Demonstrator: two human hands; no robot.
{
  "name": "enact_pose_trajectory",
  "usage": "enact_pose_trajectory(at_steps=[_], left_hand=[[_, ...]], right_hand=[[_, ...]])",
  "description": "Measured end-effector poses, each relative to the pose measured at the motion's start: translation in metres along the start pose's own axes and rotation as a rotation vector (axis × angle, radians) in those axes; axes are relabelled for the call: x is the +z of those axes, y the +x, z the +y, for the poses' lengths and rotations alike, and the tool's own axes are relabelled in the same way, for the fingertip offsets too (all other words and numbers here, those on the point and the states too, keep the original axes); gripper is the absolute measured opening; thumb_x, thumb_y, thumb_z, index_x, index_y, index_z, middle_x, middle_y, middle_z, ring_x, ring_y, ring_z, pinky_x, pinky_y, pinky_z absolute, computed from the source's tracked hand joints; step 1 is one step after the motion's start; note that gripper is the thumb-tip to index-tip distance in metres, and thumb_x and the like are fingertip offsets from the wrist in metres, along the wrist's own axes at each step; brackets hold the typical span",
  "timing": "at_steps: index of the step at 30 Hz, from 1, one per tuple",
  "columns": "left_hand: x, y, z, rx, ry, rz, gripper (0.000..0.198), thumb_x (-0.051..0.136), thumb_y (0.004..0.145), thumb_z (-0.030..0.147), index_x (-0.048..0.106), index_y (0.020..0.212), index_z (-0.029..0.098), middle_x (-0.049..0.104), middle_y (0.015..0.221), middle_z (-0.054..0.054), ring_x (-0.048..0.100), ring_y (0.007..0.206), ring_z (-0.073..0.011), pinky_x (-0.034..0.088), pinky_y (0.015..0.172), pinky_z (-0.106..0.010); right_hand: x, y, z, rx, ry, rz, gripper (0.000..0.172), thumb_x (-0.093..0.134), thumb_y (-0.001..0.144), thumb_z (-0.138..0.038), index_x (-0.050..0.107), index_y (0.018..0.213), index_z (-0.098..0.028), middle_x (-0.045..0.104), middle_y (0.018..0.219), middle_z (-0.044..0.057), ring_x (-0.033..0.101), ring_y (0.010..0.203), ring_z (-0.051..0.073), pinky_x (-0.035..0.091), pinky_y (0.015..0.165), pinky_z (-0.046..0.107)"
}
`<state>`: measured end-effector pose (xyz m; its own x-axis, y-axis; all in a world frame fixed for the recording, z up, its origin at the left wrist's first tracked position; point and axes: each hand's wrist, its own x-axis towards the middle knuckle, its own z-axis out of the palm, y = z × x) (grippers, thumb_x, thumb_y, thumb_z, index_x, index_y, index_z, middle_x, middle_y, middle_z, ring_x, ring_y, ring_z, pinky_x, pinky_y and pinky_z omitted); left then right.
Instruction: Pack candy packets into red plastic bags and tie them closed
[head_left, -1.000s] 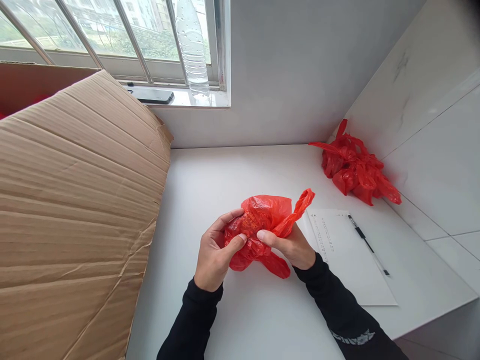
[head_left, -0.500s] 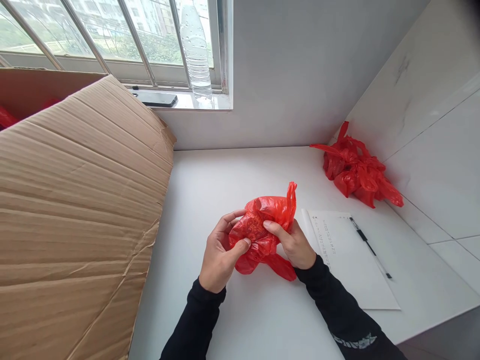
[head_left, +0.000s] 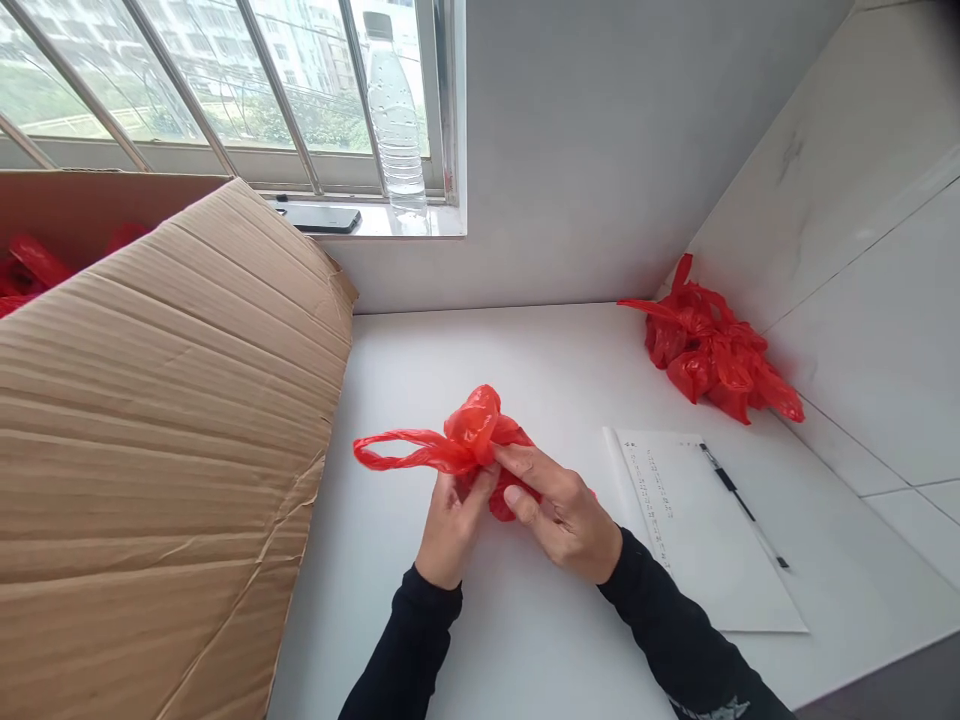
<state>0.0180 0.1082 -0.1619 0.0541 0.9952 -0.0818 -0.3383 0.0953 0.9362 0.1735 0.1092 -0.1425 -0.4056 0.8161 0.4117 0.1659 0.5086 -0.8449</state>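
A red plastic bag (head_left: pixel 474 425) is bunched up between my two hands, above the white table (head_left: pixel 480 650). One looped handle of the bag sticks out to the left. My left hand (head_left: pixel 454 525) grips the bag from below, its thumb close to the gathered neck. From the right, my right hand (head_left: pixel 562 505) pinches the bag near that same spot, thumb and fingers closed. What the bag contains, if anything, is hidden.
A large cardboard box (head_left: pixel 172 460) with red bags inside stands at left. More red bags (head_left: pixel 720 345) lie by the tiled wall. A notepad (head_left: pixel 720 540) with a pen (head_left: pixel 739 495) is at right. On the windowsill are a water bottle (head_left: pixel 397 130) and a phone (head_left: pixel 322 218).
The bag has been turned in my hands, so a handle loop now points left. My right hand has moved left, its fingers now at the gathered neck. The view has tilted up slightly.
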Motion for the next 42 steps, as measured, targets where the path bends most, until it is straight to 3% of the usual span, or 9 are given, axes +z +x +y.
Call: enact_pose_trajectory(at_steps=[5, 9, 13, 18, 22, 30, 36, 38, 42], left_hand=[[-0.004, 0.005, 0.005, -0.139, -0.362, 0.201, 0.036, 0.073, 0.084, 0.037, 0.069, 0.116, 0.022, 0.072, 0.119, -0.007, 0.065, 0.114, -0.0281, 0.054, 0.092, -0.038], [-0.004, 0.004, 0.014, -0.179, -0.5, 0.196, 0.031, 0.069, 0.084, 0.029, 0.071, 0.114, 0.021, 0.073, 0.118, -0.007, 0.066, 0.113, -0.0268, 0.056, 0.089, -0.036], [0.004, 0.002, 0.014, -0.102, -0.33, 0.08, 0.041, 0.078, 0.076, 0.027, 0.068, 0.114, 0.017, 0.074, 0.113, -0.01, 0.067, 0.11, -0.0307, 0.056, 0.089, -0.039], [0.002, 0.004, 0.008, -0.094, -0.205, 0.108, 0.039, 0.085, 0.067, 0.024, 0.071, 0.102, 0.015, 0.077, 0.093, -0.008, 0.071, 0.097, -0.0318, 0.058, 0.078, -0.039], [0.0, 0.006, 0.008, -0.098, -0.204, 0.142, 0.036, 0.086, 0.065, 0.022, 0.071, 0.097, 0.014, 0.075, 0.086, -0.005, 0.071, 0.085, -0.0264, 0.056, 0.069, -0.033], [-0.004, 0.005, 0.008, -0.094, -0.148, 0.117, 0.033, 0.084, 0.063, 0.021, 0.073, 0.093, 0.013, 0.073, 0.083, -0.006, 0.067, 0.081, -0.024, 0.054, 0.073, -0.034], [-0.006, 0.004, 0.001, -0.15, -0.11, 0.058, 0.011, 0.07, 0.059, 0.011, 0.065, 0.067, 0.016, 0.06, 0.061, 0.001, 0.051, 0.058, -0.0139, 0.041, 0.052, -0.026], [-0.001, 0.005, 0.002, -0.145, -0.148, 0.069, 0.012, 0.074, 0.063, 0.015, 0.067, 0.073, 0.015, 0.064, 0.066, 0.0, 0.057, 0.063, -0.0161, 0.045, 0.057, -0.027], [0.006, 0.004, 0.011, -0.131, -0.239, 0.135, 0.041, 0.081, 0.073, 0.031, 0.069, 0.109, 0.015, 0.074, 0.099, -0.009, 0.069, 0.095, -0.0283, 0.054, 0.079, -0.035]], right_hand=[[-0.005, -0.001, 0.013, 0.238, -0.141, 0.256, 0.055, 0.065, 0.091, -0.039, 0.049, 0.143, -0.033, 0.059, 0.134, 0.007, 0.053, 0.126, 0.028, 0.044, 0.108, 0.048], [-0.011, 0.002, 0.018, 0.453, 0.04, 0.231, 0.047, 0.063, 0.091, -0.047, 0.057, 0.133, -0.026, 0.068, 0.113, 0.007, 0.062, 0.106, 0.025, 0.049, 0.098, 0.044], [-0.011, 0.005, 0.015, 0.435, 0.135, 0.22, 0.023, 0.062, 0.092, -0.039, 0.066, 0.107, -0.023, 0.07, 0.104, 0.004, 0.064, 0.093, 0.021, 0.051, 0.09, 0.038], [-0.009, 0.005, 0.013, 0.461, 0.199, 0.187, 0.032, 0.067, 0.089, -0.037, 0.062, 0.117, -0.023, 0.069, 0.112, 0.005, 0.062, 0.103, 0.022, 0.051, 0.092, 0.039], [-0.009, 0.006, 0.013, 0.441, 0.33, 0.172, 0.023, 0.066, 0.091, -0.035, 0.065, 0.109, -0.022, 0.07, 0.103, 0.004, 0.064, 0.094, 0.02, 0.052, 0.087, 0.037], [-0.004, 0.005, 0.013, 0.489, 0.53, 0.128, 0.033, 0.064, 0.092, -0.044, 0.06, 0.118, -0.024, 0.068, 0.102, 0.003, 0.063, 0.09, 0.02, 0.053, 0.078, 0.034], [-0.004, 0.004, 0.017, 0.468, 0.423, 0.225, 0.021, 0.066, 0.09, -0.042, 0.065, 0.091, -0.022, 0.065, 0.085, 0.0, 0.059, 0.076, 0.017, 0.051, 0.071, 0.03], [-0.005, 0.004, 0.016, 0.479, 0.442, 0.252, 0.023, 0.066, 0.089, -0.044, 0.064, 0.089, -0.021, 0.063, 0.081, 0.0, 0.058, 0.072, 0.016, 0.05, 0.068, 0.029], [-0.009, 0.006, 0.011, 0.484, 0.588, 0.177, 0.03, 0.059, 0.094, -0.049, 0.064, 0.108, -0.023, 0.067, 0.096, 0.002, 0.063, 0.084, 0.018, 0.052, 0.08, 0.032]])
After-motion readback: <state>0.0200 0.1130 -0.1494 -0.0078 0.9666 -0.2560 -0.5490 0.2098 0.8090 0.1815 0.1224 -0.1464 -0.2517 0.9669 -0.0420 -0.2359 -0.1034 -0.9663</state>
